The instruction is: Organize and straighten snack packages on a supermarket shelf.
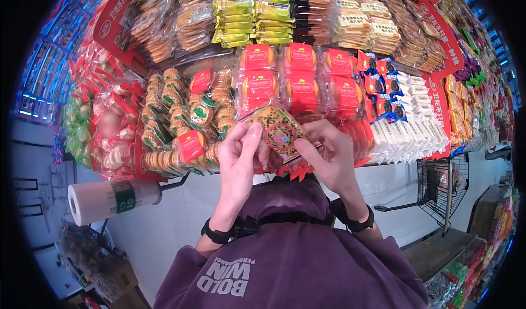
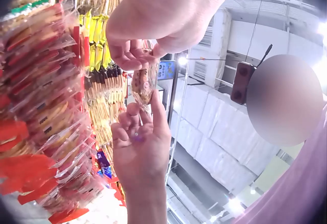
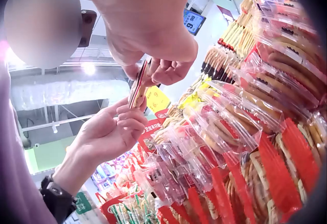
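my l. hand (image 1: pixel 239 151) pinches the clear-wrapped pkt (image 1: pixel 278 131) by its left side, thumb on the face, other fingers curled at the edge. my r. hand (image 1: pixel 333 153) pinches the opp. side, thumb on the face next to the round label (image 1: pixel 282 139). pkt's btw both hands in front of my chest, face toward me, seed-dotted biscuit showing thru. just beyond: red-labelled packs (image 1: pixel 302 87). to the left, wrapped round biscuits (image 1: pixel 178 113); to the right, white-wrapped packs (image 1: pixel 408 136) w/ blue packs (image 1: pixel 383 84) beside. lower left, a bag roll (image 1: pixel 93 204); off right, a black wire basket (image 1: pixel 430 186). wearing a purple top (image 1: pixel 307 265), black band (image 1: pixel 219 233) on ea. wrist.
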`<state>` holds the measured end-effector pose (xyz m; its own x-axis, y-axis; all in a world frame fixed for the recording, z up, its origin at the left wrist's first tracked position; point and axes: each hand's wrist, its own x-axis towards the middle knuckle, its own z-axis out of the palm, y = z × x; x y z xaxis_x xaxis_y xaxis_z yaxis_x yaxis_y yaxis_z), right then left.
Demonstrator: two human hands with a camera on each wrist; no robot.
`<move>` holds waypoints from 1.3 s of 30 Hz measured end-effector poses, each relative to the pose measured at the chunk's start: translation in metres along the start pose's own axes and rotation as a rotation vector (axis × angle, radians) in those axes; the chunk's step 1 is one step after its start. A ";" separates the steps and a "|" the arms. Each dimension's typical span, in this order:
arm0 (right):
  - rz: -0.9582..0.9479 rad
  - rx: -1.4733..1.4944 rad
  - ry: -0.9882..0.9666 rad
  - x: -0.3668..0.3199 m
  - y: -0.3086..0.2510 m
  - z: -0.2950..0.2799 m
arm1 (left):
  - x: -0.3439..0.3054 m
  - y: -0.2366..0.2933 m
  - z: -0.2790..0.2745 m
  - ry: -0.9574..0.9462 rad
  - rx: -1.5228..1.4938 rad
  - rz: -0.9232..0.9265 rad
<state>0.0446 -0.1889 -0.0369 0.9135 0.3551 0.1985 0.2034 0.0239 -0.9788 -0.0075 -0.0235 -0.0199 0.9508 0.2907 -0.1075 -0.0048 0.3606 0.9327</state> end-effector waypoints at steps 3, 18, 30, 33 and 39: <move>0.018 0.100 0.085 0.001 -0.010 -0.004 | -0.001 -0.008 0.000 -0.054 0.054 -0.019; 0.094 0.107 0.087 -0.012 -0.025 -0.116 | 0.004 -0.032 0.088 -0.166 0.115 -0.008; 0.165 0.081 0.077 -0.035 -0.007 -0.196 | 0.013 -0.057 0.214 -0.278 0.347 0.071; 0.071 -0.135 0.040 -0.038 -0.006 -0.224 | 0.017 -0.064 0.231 -0.271 0.343 0.039; -0.318 -0.469 0.209 -0.027 -0.017 -0.284 | 0.016 -0.080 0.260 -0.325 0.413 0.058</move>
<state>0.1165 -0.4647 -0.0113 0.8224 0.2060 0.5303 0.5685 -0.3326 -0.7524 0.0883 -0.2784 -0.0067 0.9999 -0.0133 -0.0008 0.0002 -0.0464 0.9989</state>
